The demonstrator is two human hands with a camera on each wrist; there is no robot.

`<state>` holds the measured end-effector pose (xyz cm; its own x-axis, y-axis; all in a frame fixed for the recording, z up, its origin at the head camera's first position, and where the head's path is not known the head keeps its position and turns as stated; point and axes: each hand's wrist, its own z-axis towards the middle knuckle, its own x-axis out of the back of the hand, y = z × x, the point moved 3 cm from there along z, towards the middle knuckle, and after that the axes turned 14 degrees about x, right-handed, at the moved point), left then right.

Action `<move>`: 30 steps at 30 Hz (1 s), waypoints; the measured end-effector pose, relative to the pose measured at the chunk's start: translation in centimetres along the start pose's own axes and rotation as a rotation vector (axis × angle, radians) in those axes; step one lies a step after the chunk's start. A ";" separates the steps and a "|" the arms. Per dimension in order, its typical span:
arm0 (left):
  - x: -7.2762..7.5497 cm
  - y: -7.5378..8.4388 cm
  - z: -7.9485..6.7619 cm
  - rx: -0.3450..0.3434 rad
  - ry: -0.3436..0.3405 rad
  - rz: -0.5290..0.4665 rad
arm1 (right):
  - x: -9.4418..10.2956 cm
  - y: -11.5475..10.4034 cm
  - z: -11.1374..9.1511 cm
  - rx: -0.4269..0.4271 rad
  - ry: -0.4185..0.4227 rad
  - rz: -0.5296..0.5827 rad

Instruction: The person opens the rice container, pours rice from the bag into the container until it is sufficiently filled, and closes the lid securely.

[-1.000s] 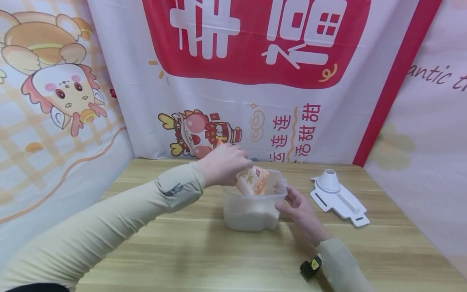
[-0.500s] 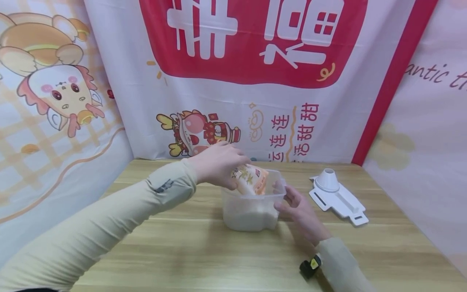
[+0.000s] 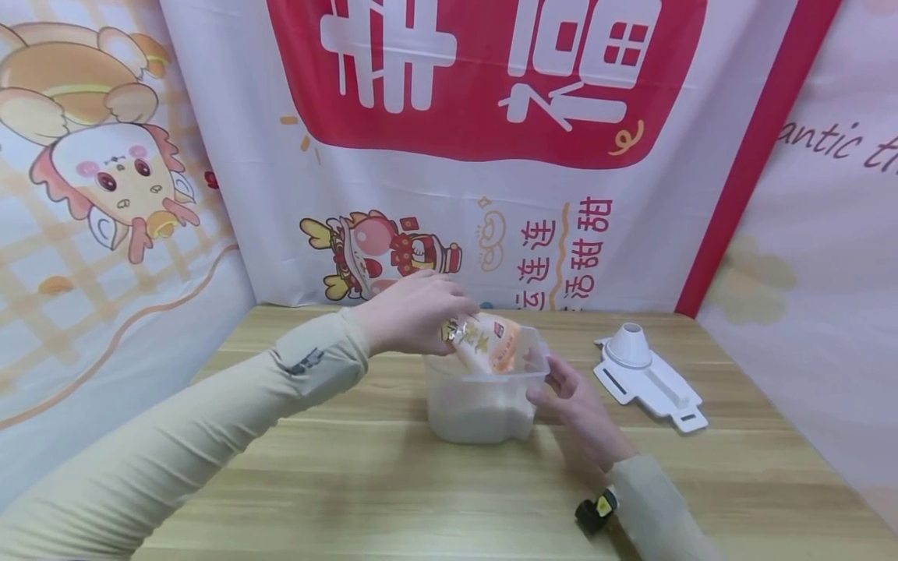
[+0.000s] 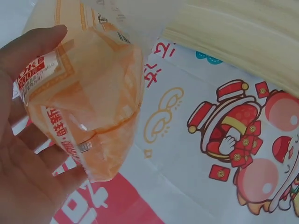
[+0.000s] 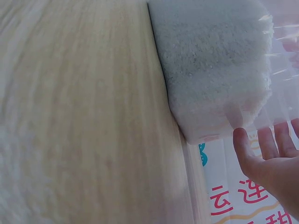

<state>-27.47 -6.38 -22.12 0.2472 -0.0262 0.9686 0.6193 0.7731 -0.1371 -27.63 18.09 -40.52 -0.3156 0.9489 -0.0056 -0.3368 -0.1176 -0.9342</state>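
Observation:
An orange and white plastic bag (image 3: 491, 347) is tilted mouth-down into a clear plastic container (image 3: 449, 413) on the table. My left hand (image 3: 417, 313) grips the bag from the left; in the left wrist view the thumb lies across the printed side, and the bag (image 4: 105, 88) looks slack and wrinkled. White rice (image 5: 210, 56) fills the lower part of the container. My right hand (image 3: 582, 413) holds the container's right side, its thumb at the front and fingers around the far side. The bag's mouth is hidden inside the container.
A white plastic lid-like part (image 3: 655, 386) with a cone-shaped piece lies to the container's right. Printed cloth (image 3: 435, 179) hangs behind the wooden table (image 3: 337, 475) and along both sides. A small black device (image 3: 596, 512) sits at the right wrist.
My left hand has shifted a little to the left, and more of the bag's printed side shows. The right hand and the container have stayed in place.

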 end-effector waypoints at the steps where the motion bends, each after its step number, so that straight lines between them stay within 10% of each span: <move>1: 0.1 0.2 0.0 -0.018 0.013 0.025 | 0.0 0.0 0.0 -0.001 0.002 0.000; 10: 1.1 2.4 0.6 -0.211 0.202 0.288 | 0.0 0.0 0.0 0.017 0.001 0.023; 30: 1.2 1.8 0.3 -0.164 0.162 0.304 | 0.0 0.3 0.1 0.029 -0.012 0.035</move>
<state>-26.30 -4.85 -21.10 0.5443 0.0783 0.8352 0.6078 0.6494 -0.4570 -27.77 18.00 -40.75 -0.3379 0.9406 -0.0336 -0.3509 -0.1591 -0.9228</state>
